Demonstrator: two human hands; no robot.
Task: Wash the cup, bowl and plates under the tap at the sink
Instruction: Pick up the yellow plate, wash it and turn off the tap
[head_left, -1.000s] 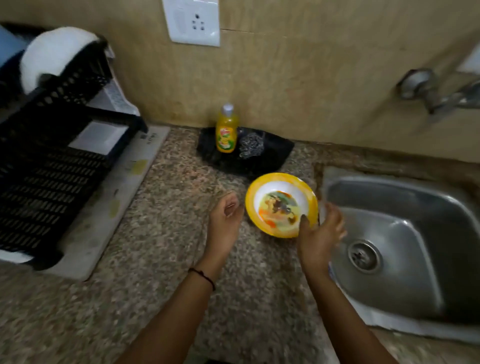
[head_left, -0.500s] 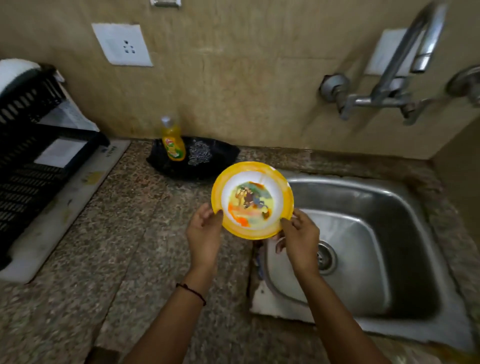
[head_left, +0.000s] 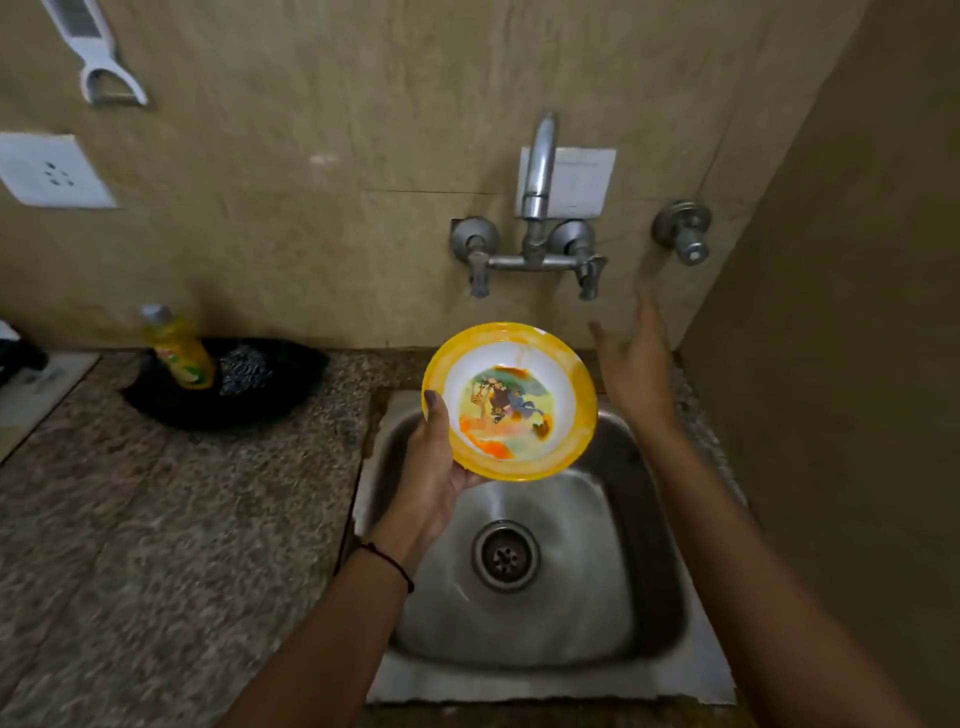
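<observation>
Broadly, the speckled granite bench (head_left: 156, 519) fills the left side, and the steel sink (head_left: 644, 530) is set into its right end against the back wall. The wall-mounted tap (head_left: 537, 176) stands above the sink's far edge. Below it the yellow-rimmed bowl (head_left: 509, 400), with a cartoon print inside, is held tilted over the sink's back half. The left hand (head_left: 431, 467) has its grip closed on the bowl's left rim, thumb inside and fingers beneath. The right hand (head_left: 634, 358) is raised just beside the bowl, near the tap's right handle. Its grip is fully open, fingers spread, holding nothing. At the bench's back edge a dish-soap bottle (head_left: 179, 353) stands at the left of a black dish (head_left: 291, 384) holding a steel scrubber (head_left: 244, 371).
</observation>
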